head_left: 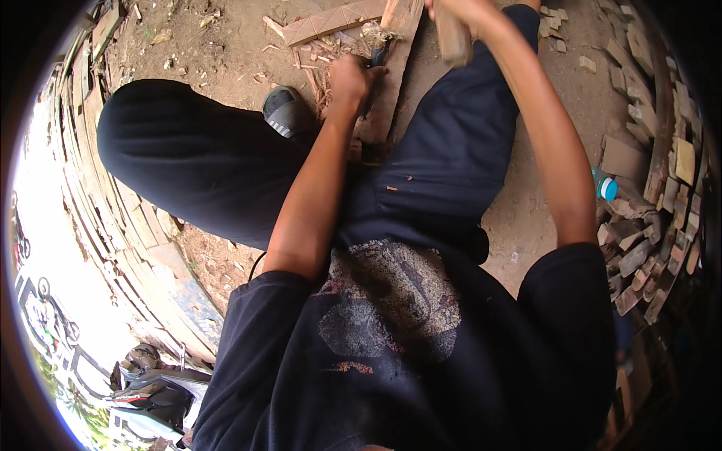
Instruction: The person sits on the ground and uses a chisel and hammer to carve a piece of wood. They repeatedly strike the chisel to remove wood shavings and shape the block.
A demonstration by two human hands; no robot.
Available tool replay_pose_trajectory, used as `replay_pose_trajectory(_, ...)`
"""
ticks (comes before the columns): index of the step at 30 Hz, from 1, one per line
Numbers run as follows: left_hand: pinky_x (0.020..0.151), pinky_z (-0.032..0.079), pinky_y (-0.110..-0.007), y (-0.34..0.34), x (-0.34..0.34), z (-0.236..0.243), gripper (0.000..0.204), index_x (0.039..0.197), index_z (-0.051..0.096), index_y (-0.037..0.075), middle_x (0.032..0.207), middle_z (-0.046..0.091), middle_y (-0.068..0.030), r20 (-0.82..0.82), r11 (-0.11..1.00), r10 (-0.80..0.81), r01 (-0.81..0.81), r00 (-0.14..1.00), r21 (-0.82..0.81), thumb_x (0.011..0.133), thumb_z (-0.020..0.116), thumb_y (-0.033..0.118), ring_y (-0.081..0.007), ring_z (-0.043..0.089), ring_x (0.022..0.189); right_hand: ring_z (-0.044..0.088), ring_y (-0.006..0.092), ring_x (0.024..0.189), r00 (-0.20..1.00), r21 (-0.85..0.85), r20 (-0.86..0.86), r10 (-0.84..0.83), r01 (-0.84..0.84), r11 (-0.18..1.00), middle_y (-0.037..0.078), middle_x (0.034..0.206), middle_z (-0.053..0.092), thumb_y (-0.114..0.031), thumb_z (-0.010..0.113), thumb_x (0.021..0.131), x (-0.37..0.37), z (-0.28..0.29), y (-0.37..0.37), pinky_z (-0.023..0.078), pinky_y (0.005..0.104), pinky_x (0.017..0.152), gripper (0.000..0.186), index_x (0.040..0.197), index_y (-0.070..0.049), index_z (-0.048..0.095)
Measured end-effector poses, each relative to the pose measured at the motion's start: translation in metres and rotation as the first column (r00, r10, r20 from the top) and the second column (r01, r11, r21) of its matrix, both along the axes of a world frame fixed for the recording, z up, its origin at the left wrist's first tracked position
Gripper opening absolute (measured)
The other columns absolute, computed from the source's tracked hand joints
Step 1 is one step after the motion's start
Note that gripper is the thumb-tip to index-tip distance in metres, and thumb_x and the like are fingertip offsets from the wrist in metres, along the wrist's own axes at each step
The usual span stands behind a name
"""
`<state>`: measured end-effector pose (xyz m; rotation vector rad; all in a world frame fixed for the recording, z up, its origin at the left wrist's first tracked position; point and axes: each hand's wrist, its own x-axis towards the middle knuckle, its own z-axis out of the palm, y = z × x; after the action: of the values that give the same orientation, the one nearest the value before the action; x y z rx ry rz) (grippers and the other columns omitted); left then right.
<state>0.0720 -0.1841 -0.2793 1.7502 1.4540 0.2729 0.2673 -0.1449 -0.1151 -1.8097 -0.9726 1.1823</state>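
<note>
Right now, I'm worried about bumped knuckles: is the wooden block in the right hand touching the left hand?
Apart: the head view shows board and dirt ground between the wooden block and the left hand.

No words or numbers can be read with certainty here. On the front of the dark T-shirt [526,338] there is a big speckled print [432,301] in grey and beige, and below it stands a short reddish line [350,367] that may be lettering, but it is too small and blurred for reading. The grey shoe [284,113] carries some pale stripes [282,128] on its side, as a mark without letters that I can make out. On the parked motorcycle [162,398], a small red marking [134,398] is visible, also too unclear to read.
</note>
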Motion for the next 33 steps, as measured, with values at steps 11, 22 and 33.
replay_pose_trajectory(11, 0.065, 0.053, -0.044, -0.001, -0.001, -0.002, 0.041, 0.076, 0.073, -0.002, 0.067, 0.067, -0.0215, -0.031, 0.998, -0.048, 0.050, 0.998, 0.048, 0.071, 0.085, 0.037, -0.0346, 0.067, 0.062, 0.058, 0.0141, 0.071, 0.935, -0.377, -0.223, 0.276, -0.344, 0.860, 0.005, 0.085, 0.056, -0.017, 0.046, 0.102, 0.048, 0.059, -0.009, 0.051, 0.0264, 0.055, 0.025, 0.121, -0.002, 0.050)
replay_pose_trajectory(22, 0.069, 0.054, -0.042, -0.002, -0.001, -0.003, 0.037, 0.083, 0.075, 0.000, 0.071, 0.068, -0.0213, 0.001, 0.999, -0.051, 0.051, 0.999, -0.019, 0.072, 0.084, 0.035, -0.0342, 0.069, 0.067, 0.053, 0.0077, 0.061, 0.885, -0.452, -0.210, 0.415, -0.464, 0.762, 0.001, 0.081, 0.052, -0.027, 0.050, 0.101, 0.027, -0.003, -0.050, 0.050, 0.0232, 0.050, 0.060, 0.154, -0.010, 0.025)
replay_pose_trajectory(33, 0.072, 0.054, -0.043, -0.005, 0.006, -0.003, 0.036, 0.085, 0.075, 0.001, 0.076, 0.069, -0.0208, 0.015, 0.995, -0.102, 0.101, 0.995, 0.020, 0.073, 0.083, 0.034, -0.0363, 0.068, 0.073, 0.053, 0.0122, 0.063, 0.973, 0.055, -0.181, -0.145, 0.158, 0.986, 0.004, 0.082, 0.054, -0.017, 0.046, 0.102, 0.042, 0.026, -0.006, 0.047, 0.0263, 0.050, 0.036, 0.138, -0.009, 0.044)
